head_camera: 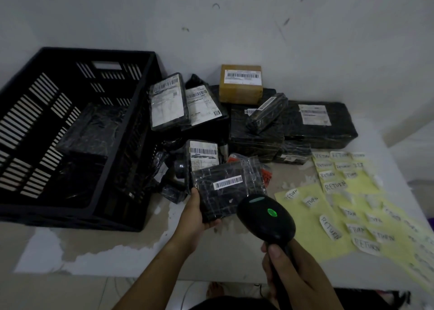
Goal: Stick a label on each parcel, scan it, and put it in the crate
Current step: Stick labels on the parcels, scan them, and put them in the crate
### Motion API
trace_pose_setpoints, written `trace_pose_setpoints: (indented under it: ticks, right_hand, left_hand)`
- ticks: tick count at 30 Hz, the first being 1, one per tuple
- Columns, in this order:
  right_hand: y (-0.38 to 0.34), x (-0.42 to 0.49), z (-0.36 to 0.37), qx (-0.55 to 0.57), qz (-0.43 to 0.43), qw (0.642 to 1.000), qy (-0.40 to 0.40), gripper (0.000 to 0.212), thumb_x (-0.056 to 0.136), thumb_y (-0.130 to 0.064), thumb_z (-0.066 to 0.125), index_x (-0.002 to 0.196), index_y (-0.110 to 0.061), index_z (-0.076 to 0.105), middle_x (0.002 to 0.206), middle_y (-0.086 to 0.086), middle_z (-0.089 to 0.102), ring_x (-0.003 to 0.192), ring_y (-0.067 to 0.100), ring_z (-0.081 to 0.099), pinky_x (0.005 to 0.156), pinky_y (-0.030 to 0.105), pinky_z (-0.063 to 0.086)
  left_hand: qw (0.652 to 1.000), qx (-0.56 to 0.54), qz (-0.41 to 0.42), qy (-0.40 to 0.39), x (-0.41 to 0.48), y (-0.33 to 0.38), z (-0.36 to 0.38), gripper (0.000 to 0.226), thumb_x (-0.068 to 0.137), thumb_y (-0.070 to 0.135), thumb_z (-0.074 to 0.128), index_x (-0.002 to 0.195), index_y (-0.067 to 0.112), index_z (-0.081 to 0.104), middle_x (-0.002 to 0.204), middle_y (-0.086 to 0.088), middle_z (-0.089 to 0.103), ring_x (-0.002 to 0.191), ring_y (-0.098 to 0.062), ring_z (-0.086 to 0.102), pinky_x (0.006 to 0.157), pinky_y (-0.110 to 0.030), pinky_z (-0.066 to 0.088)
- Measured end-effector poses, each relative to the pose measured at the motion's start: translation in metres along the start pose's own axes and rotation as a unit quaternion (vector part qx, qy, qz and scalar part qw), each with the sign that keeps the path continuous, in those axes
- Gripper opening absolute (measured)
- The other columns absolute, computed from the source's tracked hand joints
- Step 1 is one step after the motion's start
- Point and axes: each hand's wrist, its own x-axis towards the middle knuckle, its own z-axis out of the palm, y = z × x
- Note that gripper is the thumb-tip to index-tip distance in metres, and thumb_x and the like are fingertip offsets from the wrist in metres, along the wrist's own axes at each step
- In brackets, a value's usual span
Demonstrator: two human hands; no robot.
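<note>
My left hand holds a small black wrapped parcel by its lower left edge, its white barcode strip facing up. My right hand grips the handle of a black barcode scanner, whose green light is lit; the scanner head points at the parcel from just below and to the right. The black slatted crate stands at the left with a few black parcels inside. Yellow backing sheets with white "RETURN" labels lie on the right.
A heap of black wrapped parcels and one brown box lies behind the held parcel against the white wall. The table has a patchy, peeling surface. Its front edge runs below my hands, with tiled floor beneath.
</note>
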Motion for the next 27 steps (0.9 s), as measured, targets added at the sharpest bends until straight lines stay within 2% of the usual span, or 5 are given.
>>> trace_pose_setpoints:
  ticks: [13, 16, 19, 22, 27]
  right_hand:
    - [0.055, 0.046, -0.011, -0.05, 0.098, 0.994, -0.013, 0.039, 0.102, -0.016, 0.046, 0.13, -0.037, 0.03, 0.097, 0.017, 0.059, 0.08, 0.032, 0.06, 0.069, 0.036, 0.05]
    - [0.094, 0.064, -0.014, -0.132, 0.111, 0.985, 0.003, 0.042, 0.099, -0.018, 0.053, 0.128, -0.032, 0.026, 0.089, 0.011, 0.063, 0.062, 0.021, 0.058, 0.051, 0.023, 0.043]
    - [0.134, 0.084, -0.006, -0.176, 0.142, 0.974, 0.002, 0.043, 0.093, -0.016, 0.058, 0.127, -0.023, 0.032, 0.084, 0.02, 0.063, 0.063, 0.034, 0.059, 0.052, 0.034, 0.042]
    - [0.16, 0.102, 0.004, -0.207, 0.158, 0.965, -0.011, 0.044, 0.09, -0.016, 0.06, 0.127, -0.019, 0.035, 0.085, 0.012, 0.063, 0.066, 0.032, 0.063, 0.056, 0.042, 0.05]
    - [0.176, 0.123, 0.01, -0.25, 0.148, 0.957, 0.018, 0.051, 0.091, -0.024, 0.062, 0.134, -0.012, 0.036, 0.081, -0.001, 0.054, 0.057, 0.011, 0.049, 0.048, 0.022, 0.035]
  left_hand:
    - [0.999, -0.02, 0.023, 0.028, -0.004, 0.0, -0.009, 0.05, 0.105, 0.057, 0.027, 0.13, 0.028, 0.059, 0.121, -0.005, 0.071, 0.109, -0.028, 0.068, 0.069, -0.036, 0.058]
    - [0.998, -0.037, 0.038, 0.043, -0.006, 0.0, -0.019, 0.048, 0.106, 0.054, 0.027, 0.127, 0.026, 0.06, 0.112, -0.004, 0.072, 0.092, -0.023, 0.073, 0.067, -0.037, 0.058]
    - [0.997, -0.041, 0.042, 0.051, -0.009, -0.001, -0.025, 0.044, 0.107, 0.054, 0.028, 0.121, 0.028, 0.061, 0.111, -0.004, 0.072, 0.071, -0.014, 0.076, 0.067, -0.037, 0.057]
    - [0.996, -0.044, 0.035, 0.063, -0.013, -0.004, -0.028, 0.043, 0.107, 0.054, 0.027, 0.113, 0.031, 0.063, 0.11, -0.002, 0.072, 0.079, -0.017, 0.076, 0.072, -0.038, 0.054]
    - [0.993, -0.078, 0.005, 0.092, -0.018, -0.004, -0.025, 0.046, 0.105, 0.057, 0.03, 0.107, 0.028, 0.065, 0.101, -0.004, 0.074, 0.091, -0.026, 0.068, 0.068, -0.039, 0.053]
